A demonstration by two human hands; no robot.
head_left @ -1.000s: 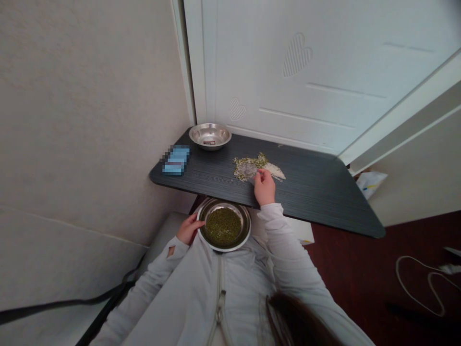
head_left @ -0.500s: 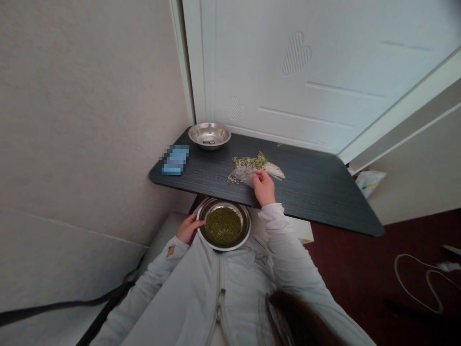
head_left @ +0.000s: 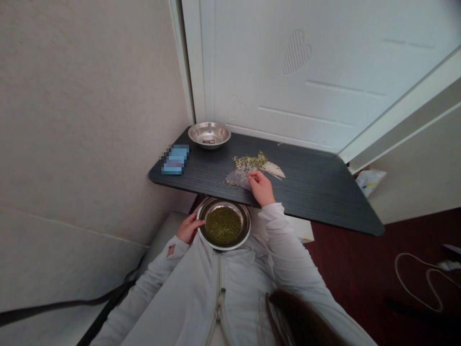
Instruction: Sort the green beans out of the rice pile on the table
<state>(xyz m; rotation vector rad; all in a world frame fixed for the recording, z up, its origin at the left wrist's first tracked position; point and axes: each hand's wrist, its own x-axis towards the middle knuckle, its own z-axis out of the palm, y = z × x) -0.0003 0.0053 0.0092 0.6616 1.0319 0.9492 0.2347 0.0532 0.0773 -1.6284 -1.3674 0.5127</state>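
Bowl (head_left: 247, 229) of small green beans (head_left: 223, 227) sits just below the near side of the bench (head_left: 317, 192), the left hand (head_left: 187, 228) gripping it, probably for steadiness. On the bench, the right hand (head_left: 262, 189) pinches a clear sheet (head_left: 237, 178) among scattered grains (head_left: 250, 162), perhaps because its thinness suits them.

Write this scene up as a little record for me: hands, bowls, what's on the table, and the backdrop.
Left hand: holding the left rim of a bowl of green grains, at the lap
Right hand: pinching a see-through sheet at the table
Loose grains: a mixed green-and-white patch, with white grains at its right
Second bowl: metal, at the table's far left
Nearby: a blue item, blurred out
Backdrop: white door with heart shapes
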